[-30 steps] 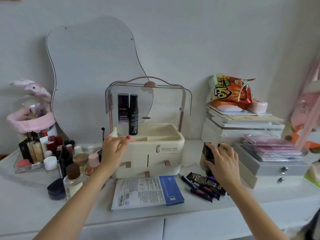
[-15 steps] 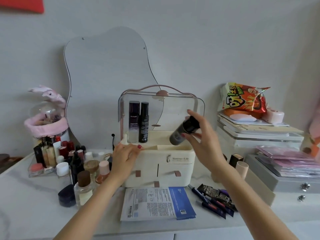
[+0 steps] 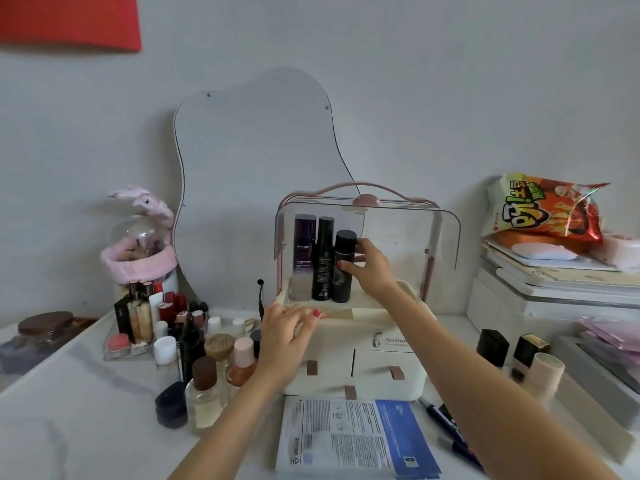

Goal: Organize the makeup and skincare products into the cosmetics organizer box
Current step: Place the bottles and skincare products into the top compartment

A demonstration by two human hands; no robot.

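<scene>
A white-and-blue sachet [image 3: 353, 436] lies flat just in front of the cream organizer box [image 3: 367, 372], nearest the viewer. Dark tubes and pens [image 3: 446, 427] are seen to the front right of the box, partly hidden by the right forearm. To the front left of the box a cluster of small bottles and jars [image 3: 204, 368] is crowded on the white tabletop [image 3: 69, 410].

The left hand [image 3: 287, 336] is laid on the box's front-left top edge — fingers spread and pressed flat against the rim, clamped on nothing. To the right of the box, two dark bottles and a pale tube [image 3: 519, 358] stand upright.

Inside the box's top compartment, under the raised clear lid [image 3: 398, 230], the right hand [image 3: 369, 268] is closed around a short black bottle [image 3: 343, 268] — thumb in front, fingers wrapped behind it. That bottle stands upright on the compartment floor, touching a taller black bottle [image 3: 323, 258], which stands beside a purple bottle [image 3: 304, 251] at the compartment's left end.

Behind the box a curvy mirror [image 3: 256, 174] is leaned against the wall.
</scene>
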